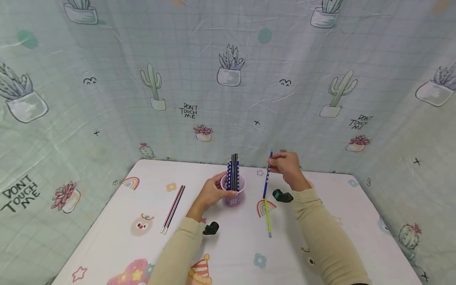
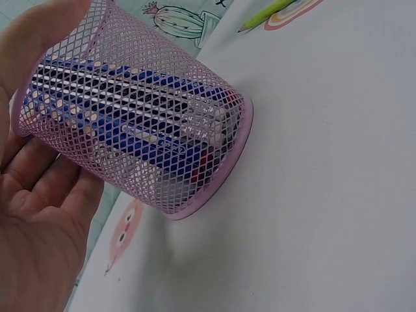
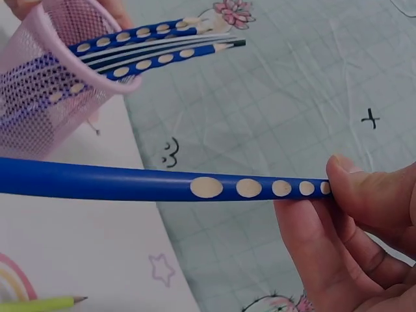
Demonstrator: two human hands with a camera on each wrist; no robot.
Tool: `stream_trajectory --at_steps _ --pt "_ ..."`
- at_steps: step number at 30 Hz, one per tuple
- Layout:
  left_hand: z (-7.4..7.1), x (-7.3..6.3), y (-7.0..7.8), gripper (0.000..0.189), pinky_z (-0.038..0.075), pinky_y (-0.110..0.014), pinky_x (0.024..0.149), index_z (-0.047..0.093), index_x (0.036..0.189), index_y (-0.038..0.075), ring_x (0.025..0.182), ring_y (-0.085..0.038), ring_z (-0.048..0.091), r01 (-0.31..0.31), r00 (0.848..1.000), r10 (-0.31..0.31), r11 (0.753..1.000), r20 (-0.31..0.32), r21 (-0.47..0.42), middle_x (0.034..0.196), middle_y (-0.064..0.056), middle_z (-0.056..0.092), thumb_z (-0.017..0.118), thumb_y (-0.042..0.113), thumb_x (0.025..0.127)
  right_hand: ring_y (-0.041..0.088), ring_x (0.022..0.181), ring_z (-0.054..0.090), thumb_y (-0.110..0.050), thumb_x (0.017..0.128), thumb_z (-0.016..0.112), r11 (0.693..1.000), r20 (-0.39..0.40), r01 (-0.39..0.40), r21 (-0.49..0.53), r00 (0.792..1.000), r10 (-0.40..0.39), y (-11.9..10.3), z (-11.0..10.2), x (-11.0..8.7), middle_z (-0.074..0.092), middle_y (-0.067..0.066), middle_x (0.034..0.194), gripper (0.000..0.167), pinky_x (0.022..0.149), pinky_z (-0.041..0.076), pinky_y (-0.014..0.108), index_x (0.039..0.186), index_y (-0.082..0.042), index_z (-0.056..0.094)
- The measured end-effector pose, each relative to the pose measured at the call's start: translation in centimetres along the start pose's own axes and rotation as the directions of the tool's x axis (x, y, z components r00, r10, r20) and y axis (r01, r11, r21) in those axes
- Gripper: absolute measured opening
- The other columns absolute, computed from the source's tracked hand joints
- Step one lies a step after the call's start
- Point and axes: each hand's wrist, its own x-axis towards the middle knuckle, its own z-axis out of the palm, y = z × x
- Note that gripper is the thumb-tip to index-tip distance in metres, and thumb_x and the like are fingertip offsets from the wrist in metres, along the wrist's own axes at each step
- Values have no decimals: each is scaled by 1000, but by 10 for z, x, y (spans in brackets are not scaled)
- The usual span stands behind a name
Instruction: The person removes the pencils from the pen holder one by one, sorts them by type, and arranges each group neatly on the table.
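A pink mesh pencil cup (image 1: 243, 183) stands at the back middle of the table, tilted in neither wrist view enough to judge its lean. My left hand (image 1: 210, 194) grips it from the left, thumb across the front. Inside stand several pencils (image 1: 233, 170), blue ones with pale oval dots and dark striped ones, points up. To the right of the cup, my right hand (image 1: 286, 166) pinches a blue dotted pencil (image 3: 130, 182) near its upper, pointed end. That pencil hangs nearly upright, its lower end near a yellow-green pencil (image 1: 268, 219) lying on the table.
Two thin pencils (image 1: 172, 209), one reddish and one dark, lie side by side left of the cup. The white table (image 1: 235, 253) has printed cartoon figures. A patterned cloth (image 1: 256, 99) hangs behind it and along both sides.
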Motion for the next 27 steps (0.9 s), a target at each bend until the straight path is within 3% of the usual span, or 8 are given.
stream_trajectory --at_steps 13,27 --pt "-2 0 0 88 48 -46 118 52 154 19 127 -26 67 0 1000 0 1000 9 -19 142 -9 68 94 18 77 10 73 71 -10 96 75 997 7 -72 -11 997 72 25 -9 -3 69 17 116 35 72 64 23 128 4 70" --pt "-1 -1 2 89 47 -48 119 50 156 19 129 -27 65 5 1000 -5 1000 8 3 144 -10 66 94 20 77 10 68 66 -5 95 74 994 73 -105 -15 992 105 61 -12 -3 73 3 87 34 64 63 22 125 11 67"
